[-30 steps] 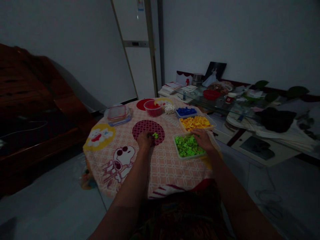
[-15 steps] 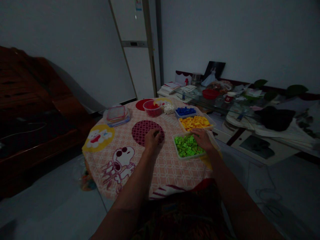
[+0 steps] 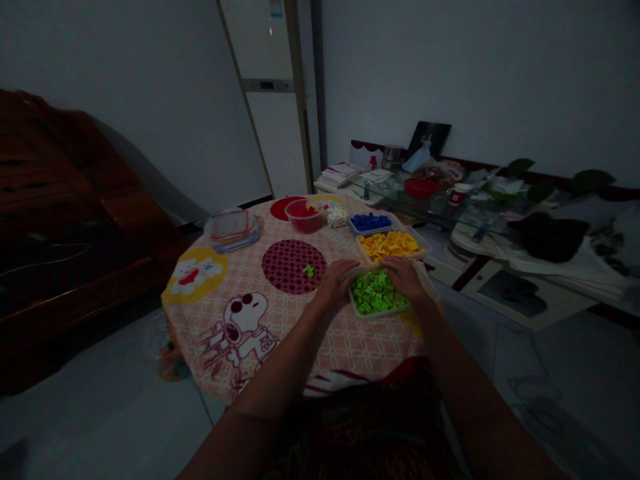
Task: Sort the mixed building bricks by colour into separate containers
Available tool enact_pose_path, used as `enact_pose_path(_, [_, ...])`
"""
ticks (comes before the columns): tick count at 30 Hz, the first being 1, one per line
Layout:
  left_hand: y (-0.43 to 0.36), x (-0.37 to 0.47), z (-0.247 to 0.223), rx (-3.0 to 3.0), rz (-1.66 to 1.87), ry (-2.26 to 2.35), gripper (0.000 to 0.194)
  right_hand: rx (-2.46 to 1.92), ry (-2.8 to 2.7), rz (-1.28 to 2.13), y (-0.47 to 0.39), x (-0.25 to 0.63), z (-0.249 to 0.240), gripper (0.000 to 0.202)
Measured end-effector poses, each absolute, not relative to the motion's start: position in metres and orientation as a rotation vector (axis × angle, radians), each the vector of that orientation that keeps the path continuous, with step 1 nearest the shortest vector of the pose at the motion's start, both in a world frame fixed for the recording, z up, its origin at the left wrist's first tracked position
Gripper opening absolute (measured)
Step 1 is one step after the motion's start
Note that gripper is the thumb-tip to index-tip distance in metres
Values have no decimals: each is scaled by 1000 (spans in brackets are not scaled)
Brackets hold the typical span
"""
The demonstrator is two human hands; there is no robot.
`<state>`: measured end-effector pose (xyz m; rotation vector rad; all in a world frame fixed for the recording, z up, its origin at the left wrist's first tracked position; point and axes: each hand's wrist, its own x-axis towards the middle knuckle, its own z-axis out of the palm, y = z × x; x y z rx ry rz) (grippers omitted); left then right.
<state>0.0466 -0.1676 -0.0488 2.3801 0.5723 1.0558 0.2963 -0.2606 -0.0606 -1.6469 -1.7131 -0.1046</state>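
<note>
On the patterned cloth stands a clear plastic box (image 3: 379, 315) full of bright green building blocks (image 3: 376, 292). My left hand (image 3: 338, 280) is at its left rim, fingers stretched out and apart, with nothing visible in them. Over the far right corner of the same box lies my right hand (image 3: 407, 277), its fingers at the rim and its thumb toward the blocks; part of the grip is hidden. A small cluster of green blocks (image 3: 309, 271) sits on the cloth's dark purple circle (image 3: 287, 261), left of my left hand.
Behind the green blocks are a box of yellow blocks (image 3: 390, 245) and one of blue blocks (image 3: 370, 222). Farther left are white blocks (image 3: 337, 217) and a round red tub (image 3: 304, 217). Stacked lids (image 3: 233, 230) lie at the table's left. A cluttered glass-topped cabinet (image 3: 400, 193) stands beyond.
My left hand has moved right, from the purple circle to the box's left rim. The green cluster, hidden by that hand before, now shows on the circle. My right hand has barely moved.
</note>
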Motion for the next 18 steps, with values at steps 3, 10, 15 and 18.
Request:
enact_pose_path(3, [-155, 37, -54, 2367, 1078, 724, 38, -1665, -1703, -95, -260, 296, -61, 31])
enact_pose_path(10, [-121, -2, -61, 2230, 1115, 1273, 36, -1661, -1686, -75, -260, 295, -60, 32])
enact_pose_path(15, [-108, -19, -66, 2241, 915, 1437, 38, -1632, -1662, -60, -261, 294, -59, 33])
enact_pose_path(18, [-106, -21, -67, 2273, 843, 1483, 36, -1628, -1646, -56, -261, 293, -60, 32])
